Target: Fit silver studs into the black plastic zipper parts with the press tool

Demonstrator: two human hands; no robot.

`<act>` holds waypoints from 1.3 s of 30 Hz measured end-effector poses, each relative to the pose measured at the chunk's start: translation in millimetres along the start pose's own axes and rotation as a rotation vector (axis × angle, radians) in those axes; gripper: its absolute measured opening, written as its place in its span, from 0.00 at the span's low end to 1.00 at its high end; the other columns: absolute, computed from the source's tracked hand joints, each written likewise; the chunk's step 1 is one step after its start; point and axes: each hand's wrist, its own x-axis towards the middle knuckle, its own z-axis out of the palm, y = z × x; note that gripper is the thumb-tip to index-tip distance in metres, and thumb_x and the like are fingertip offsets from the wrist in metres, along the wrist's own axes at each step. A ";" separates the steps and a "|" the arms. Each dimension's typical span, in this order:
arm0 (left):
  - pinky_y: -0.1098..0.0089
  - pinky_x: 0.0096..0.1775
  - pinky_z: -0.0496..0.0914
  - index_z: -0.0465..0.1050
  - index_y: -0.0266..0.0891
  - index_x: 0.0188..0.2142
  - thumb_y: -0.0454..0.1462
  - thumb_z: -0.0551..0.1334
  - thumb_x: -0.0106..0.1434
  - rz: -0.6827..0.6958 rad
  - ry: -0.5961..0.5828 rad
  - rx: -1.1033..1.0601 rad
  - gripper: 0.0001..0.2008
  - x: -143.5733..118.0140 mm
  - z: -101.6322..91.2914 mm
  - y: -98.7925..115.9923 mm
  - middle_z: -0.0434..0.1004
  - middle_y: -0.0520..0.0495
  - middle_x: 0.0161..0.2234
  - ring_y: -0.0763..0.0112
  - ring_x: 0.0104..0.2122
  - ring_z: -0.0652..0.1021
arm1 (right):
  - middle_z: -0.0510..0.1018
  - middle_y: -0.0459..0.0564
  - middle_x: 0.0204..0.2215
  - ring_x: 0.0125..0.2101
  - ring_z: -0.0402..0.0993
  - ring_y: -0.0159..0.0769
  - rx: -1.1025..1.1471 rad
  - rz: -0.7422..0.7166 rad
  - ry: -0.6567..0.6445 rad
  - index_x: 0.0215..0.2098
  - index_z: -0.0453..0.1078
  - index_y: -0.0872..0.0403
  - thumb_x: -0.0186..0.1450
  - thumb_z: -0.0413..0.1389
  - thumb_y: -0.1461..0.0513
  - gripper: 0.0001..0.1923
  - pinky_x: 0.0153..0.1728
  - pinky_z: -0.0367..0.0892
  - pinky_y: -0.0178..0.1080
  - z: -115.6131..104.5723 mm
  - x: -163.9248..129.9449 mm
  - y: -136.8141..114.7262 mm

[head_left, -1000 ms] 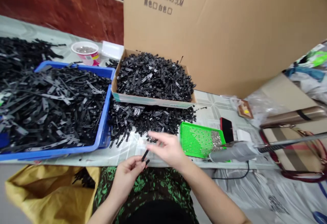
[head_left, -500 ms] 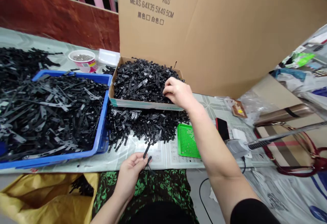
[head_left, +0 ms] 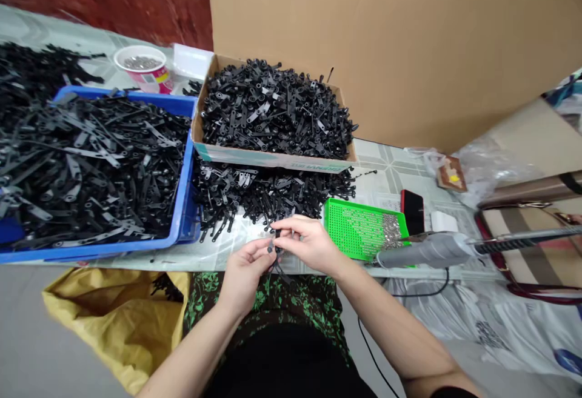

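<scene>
My left hand [head_left: 249, 268] is closed on small black plastic strips [head_left: 278, 262], pinched between thumb and fingers at the table's front edge. My right hand [head_left: 307, 240] meets it there, its fingers pinched on a black piece at the same spot; the exact contact is partly hidden. Just beyond the hands lies a loose heap of black strips [head_left: 268, 195]. Behind that heap a cardboard box [head_left: 273, 159] is piled high with short black pieces [head_left: 273, 107]. A blue crate [head_left: 184, 186] on the left holds longer black strips [head_left: 100, 168].
Right of my hands are a green perforated tray [head_left: 350, 228] with small metal parts, a grey electric screwdriver [head_left: 422, 255] and a red-edged phone [head_left: 413, 210]. A cup of metal bits [head_left: 145, 71] stands behind the crate. A yellow sack [head_left: 104, 319] hangs below; tall cardboard [head_left: 386, 53] blocks the back.
My right hand has come from the cardboard box back to my left hand, where the two now meet. The view has tilted downward, bringing the screwdriver and more of the green tray into sight.
</scene>
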 end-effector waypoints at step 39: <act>0.71 0.36 0.73 0.83 0.40 0.29 0.33 0.74 0.37 -0.098 -0.108 0.109 0.15 -12.0 -10.0 -2.2 0.84 0.47 0.27 0.70 0.28 0.79 | 0.81 0.46 0.25 0.25 0.78 0.33 0.269 0.314 -0.133 0.39 0.78 0.51 0.55 0.62 0.63 0.13 0.29 0.74 0.37 -9.5 -6.6 -11.5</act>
